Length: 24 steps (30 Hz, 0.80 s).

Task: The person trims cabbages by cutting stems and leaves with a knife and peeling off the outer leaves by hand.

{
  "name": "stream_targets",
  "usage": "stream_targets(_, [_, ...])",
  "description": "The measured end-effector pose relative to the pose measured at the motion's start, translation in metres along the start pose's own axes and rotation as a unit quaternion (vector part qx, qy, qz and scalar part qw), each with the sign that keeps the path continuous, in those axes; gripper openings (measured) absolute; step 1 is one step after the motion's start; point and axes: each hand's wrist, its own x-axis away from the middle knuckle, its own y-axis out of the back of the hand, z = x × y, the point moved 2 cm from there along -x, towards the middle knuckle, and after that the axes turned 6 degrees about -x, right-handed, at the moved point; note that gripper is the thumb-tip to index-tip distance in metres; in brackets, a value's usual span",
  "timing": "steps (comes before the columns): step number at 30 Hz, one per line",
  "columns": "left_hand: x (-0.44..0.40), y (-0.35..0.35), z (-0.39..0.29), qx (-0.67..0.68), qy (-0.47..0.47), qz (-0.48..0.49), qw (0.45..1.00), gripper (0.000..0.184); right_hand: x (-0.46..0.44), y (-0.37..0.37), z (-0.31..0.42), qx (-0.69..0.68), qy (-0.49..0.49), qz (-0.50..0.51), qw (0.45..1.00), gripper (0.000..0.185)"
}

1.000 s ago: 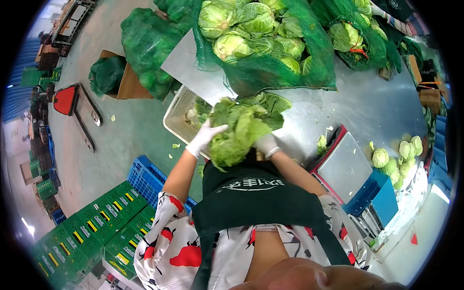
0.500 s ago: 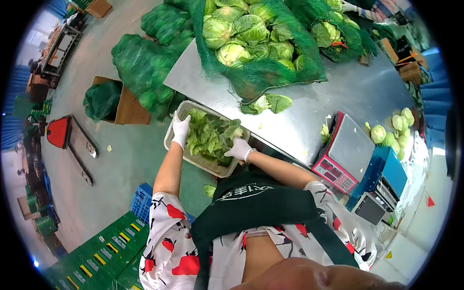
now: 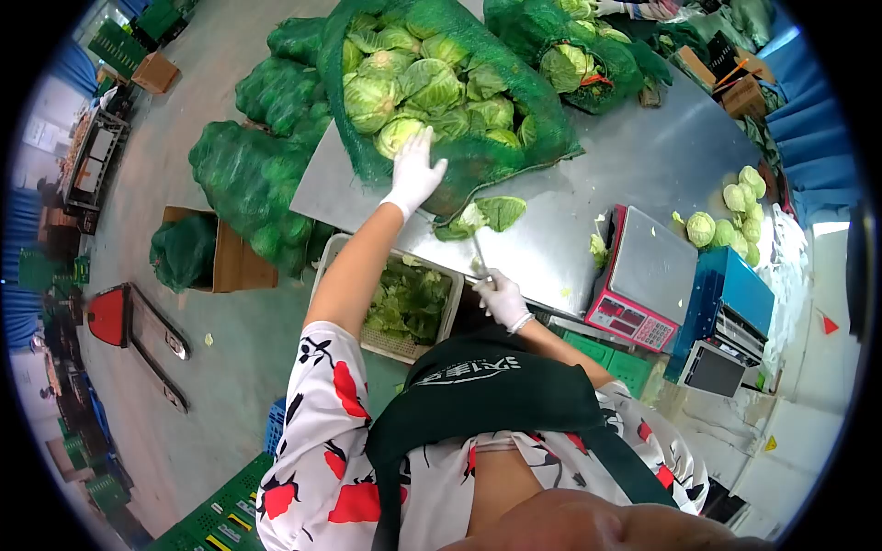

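My left hand (image 3: 415,174), in a white glove, reaches to the near edge of an open green net bag (image 3: 542,133). Its fingers are stretched out and lie on or just over a pale cabbage (image 3: 396,138); the hand is open. More cabbages fill the bag. My right hand (image 3: 502,299), also gloved, is closed round the handle of a knife (image 3: 479,254) at the table's edge, blade pointing away from me. Loose cabbage leaves (image 3: 503,213) lie just beyond the blade. Below my left forearm, a cream plastic crate (image 3: 448,317) holds green leaves (image 3: 409,298).
On the metal table (image 3: 643,151) stand a red scale (image 3: 634,275) and several trimmed cabbages (image 3: 701,229) at right. Another net bag (image 3: 625,78) lies beyond, near a co-worker's hand (image 3: 608,7). Full net sacks (image 3: 248,184) and a pallet jack (image 3: 110,317) are on the floor at left.
Both hands have left the crate of leaves. My left hand has moved up to the cabbages in the net bag; my right hand now grips a knife. The view has shifted slightly.
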Motion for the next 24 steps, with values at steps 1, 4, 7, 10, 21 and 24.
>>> stream_targets(1, [-0.009,-0.001,-0.012,-0.023,0.036,0.032,0.999,0.081,-0.007,0.013,0.001,-0.055,0.005,-0.014,0.998,0.038])
stream_targets(4, [-0.02,-0.003,-0.031,-0.087,0.052,0.124,0.987,0.072,-0.038,0.049,0.012,-0.048,0.114,-0.098,0.987,0.033])
stream_targets(7, [-0.011,-0.005,-0.03,-0.064,-0.025,0.125,0.99,0.048,-0.066,0.085,0.031,0.07,0.117,-0.173,0.976,0.021])
stream_targets(10, [0.021,0.003,-0.035,-0.04,-0.131,0.091,0.986,0.021,-0.096,0.105,0.048,-0.04,0.114,-0.134,0.984,0.022])
stream_targets(21, [0.116,-0.026,-0.019,0.022,0.008,0.092,0.995,0.008,-0.131,0.087,0.075,0.17,0.169,-0.079,0.968,0.029])
stream_targets(24, [0.151,-0.082,0.004,0.095,0.153,0.161,0.97,0.025,-0.128,0.076,0.071,0.186,0.135,-0.034,0.973,0.031])
